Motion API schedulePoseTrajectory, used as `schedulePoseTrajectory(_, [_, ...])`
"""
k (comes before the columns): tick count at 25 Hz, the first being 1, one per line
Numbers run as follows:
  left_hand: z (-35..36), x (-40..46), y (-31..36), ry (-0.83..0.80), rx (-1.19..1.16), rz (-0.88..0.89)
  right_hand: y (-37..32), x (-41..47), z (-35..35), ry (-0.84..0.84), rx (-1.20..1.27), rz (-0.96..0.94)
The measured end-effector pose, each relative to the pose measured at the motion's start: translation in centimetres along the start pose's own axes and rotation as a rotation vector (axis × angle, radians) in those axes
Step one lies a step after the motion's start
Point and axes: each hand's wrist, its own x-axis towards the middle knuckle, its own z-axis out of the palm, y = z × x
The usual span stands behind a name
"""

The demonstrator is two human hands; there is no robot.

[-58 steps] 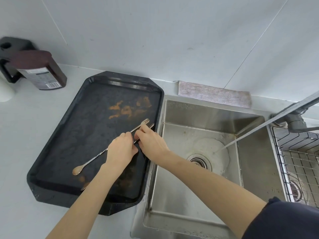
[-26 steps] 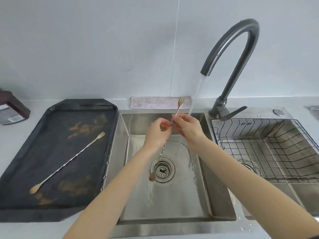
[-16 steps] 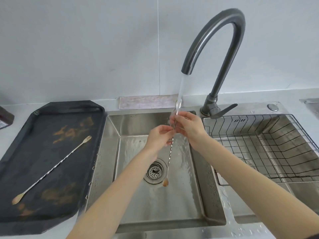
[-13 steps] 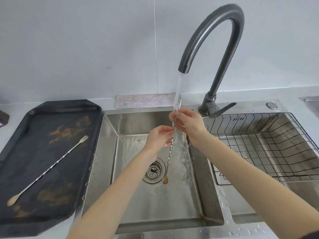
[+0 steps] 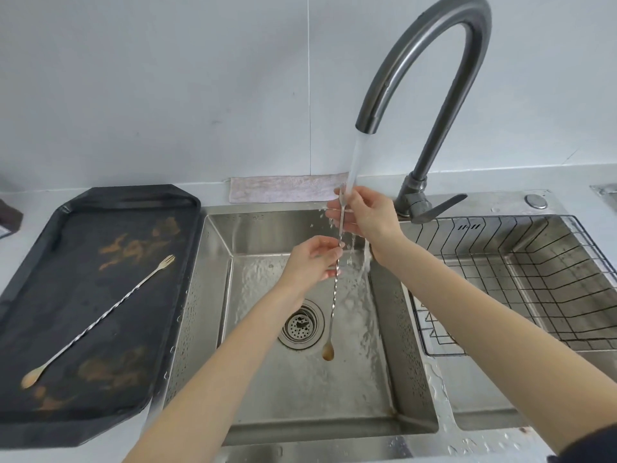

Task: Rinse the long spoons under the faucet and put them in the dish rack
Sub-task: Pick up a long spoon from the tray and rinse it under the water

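Note:
A long twisted metal spoon (image 5: 333, 305) hangs almost upright over the sink, bowl end down near the drain. My right hand (image 5: 365, 217) grips its top, fork end under the running stream from the dark curved faucet (image 5: 430, 81). My left hand (image 5: 312, 262) pinches the stem lower down. A second long spoon (image 5: 96, 320) lies diagonally on the stained black tray (image 5: 100, 202) at left, fork end up right. The wire dish rack (image 5: 521, 285) sits in the right basin, with no spoons in it.
The steel sink (image 5: 300, 379) has a round drain strainer (image 5: 300, 325). A pinkish cloth (image 5: 287, 188) lies behind the sink against the wall. A dark bottle (image 5: 8, 217) shows at the far left edge. Water droplets cover the divider between the basins.
The spoon went from the tray to the sink and under the stream. In the last half second my right hand rose with its top end, and my left hand slid lower along the stem.

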Motion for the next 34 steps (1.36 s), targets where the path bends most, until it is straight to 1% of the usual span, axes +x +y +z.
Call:
schedulePoseTrajectory(4, [-0.2,-0.4,0.0,-0.008,-0.01,0.001,0.3,-0.1,-0.1,-0.032,0.001,-0.023])
schedulePoseTrajectory(10, [-0.5,-0.7,0.2,-0.043,-0.023,-0.002,-0.5,0.3,0.4,0.026,-0.027,-0.02])
schedulePoseTrajectory(15, [-0.8,-0.5,0.5,-0.066,-0.014,-0.017,-0.6,0.1,0.1,-0.075,0.079,-0.023])
schedulePoseTrajectory(20, [-0.4,-0.5,0.9,-0.103,0.039,-0.021,-0.5,0.4,-0.2,-0.015,0.115,-0.064])
schedulePoseTrajectory(24, [0.0,-0.6,1.3,-0.126,0.014,-0.02,-0.2,0.3,0.3,-0.006,0.127,-0.082])
schedulePoseTrajectory(27, [0.2,-0.5,1.4,-0.102,0.021,-0.017,-0.4,0.0,0.1,-0.037,0.074,-0.055])
schedulePoseTrajectory(31, [0.3,-0.1,1.6,-0.033,0.057,-0.018,-0.3,0.1,-0.5,-0.076,0.011,0.002])
schedulePoseTrajectory(34, [0.0,0.2,2.7,0.019,0.025,0.006,1.0,0.0,-1.4,-0.117,-0.136,0.055])
